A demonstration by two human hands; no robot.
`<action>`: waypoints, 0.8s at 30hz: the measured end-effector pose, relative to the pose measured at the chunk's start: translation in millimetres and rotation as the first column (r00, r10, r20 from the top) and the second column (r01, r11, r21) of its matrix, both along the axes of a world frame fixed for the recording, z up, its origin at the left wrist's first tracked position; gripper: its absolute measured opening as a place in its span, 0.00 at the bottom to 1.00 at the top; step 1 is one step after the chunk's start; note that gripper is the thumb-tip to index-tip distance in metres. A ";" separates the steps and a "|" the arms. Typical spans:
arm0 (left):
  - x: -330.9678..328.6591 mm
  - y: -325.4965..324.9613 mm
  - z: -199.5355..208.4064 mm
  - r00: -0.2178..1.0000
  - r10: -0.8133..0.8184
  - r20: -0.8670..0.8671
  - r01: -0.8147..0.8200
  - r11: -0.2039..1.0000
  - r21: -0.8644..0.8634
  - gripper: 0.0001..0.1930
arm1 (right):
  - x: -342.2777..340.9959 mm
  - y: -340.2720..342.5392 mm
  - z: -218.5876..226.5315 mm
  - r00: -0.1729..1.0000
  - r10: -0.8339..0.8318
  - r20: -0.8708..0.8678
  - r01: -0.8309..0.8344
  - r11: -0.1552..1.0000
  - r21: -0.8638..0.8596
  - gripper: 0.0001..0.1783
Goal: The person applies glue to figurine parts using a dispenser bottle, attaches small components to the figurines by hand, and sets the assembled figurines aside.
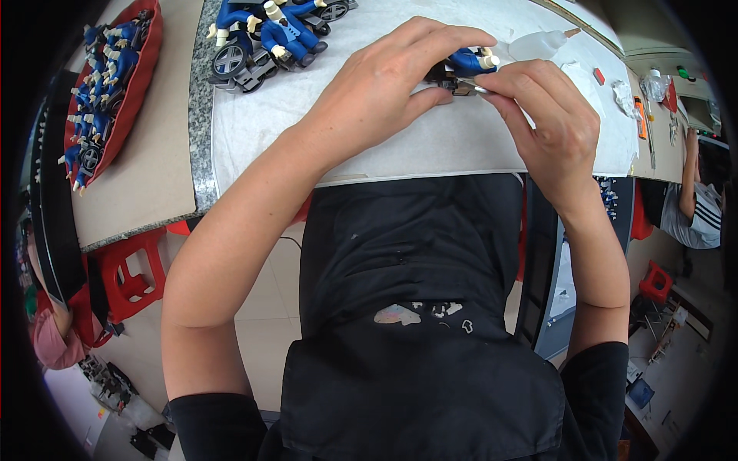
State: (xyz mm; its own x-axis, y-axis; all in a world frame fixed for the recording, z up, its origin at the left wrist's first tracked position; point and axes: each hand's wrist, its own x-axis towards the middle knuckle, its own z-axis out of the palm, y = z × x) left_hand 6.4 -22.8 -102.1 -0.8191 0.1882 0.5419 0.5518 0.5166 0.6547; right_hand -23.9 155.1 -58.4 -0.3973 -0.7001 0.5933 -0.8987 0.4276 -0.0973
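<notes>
My left hand is closed round a small toy figure in a blue suit on a dark base, holding it on the white work surface. The fingers hide much of the toy. From the other side my right hand pinches a thin silvery piece against the base. I cannot make out whether it is a tool's tip or a part. Beyond my left hand, blue-suited toy figures sit on grey wheeled vehicles. A translucent squeeze bottle with a narrow tip lies beyond my right hand.
A red tray full of similar toy figures stands on the left table. Right of my hands lie a small red block, a crumpled clear wrapper and an orange item. A red stool stands lower left. Another person sits at right.
</notes>
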 end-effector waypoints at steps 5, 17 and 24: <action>0.3 0.1 0.6 1.000 0.004 0.023 -0.003 1.000 -0.015 0.28 | -0.8 -1.6 -0.9 0.999 0.011 -0.036 -0.011 1.000 0.004 0.09; 0.7 -1.5 2.5 1.000 0.002 0.014 -0.002 1.000 -0.015 0.28 | -0.8 -2.3 -0.9 0.988 0.029 -0.152 -0.016 0.996 0.083 0.12; -1.1 -0.3 2.1 1.000 -0.007 0.000 0.007 1.000 -0.030 0.28 | -2.1 -2.2 0.7 0.991 0.021 -0.131 -0.008 0.995 0.095 0.11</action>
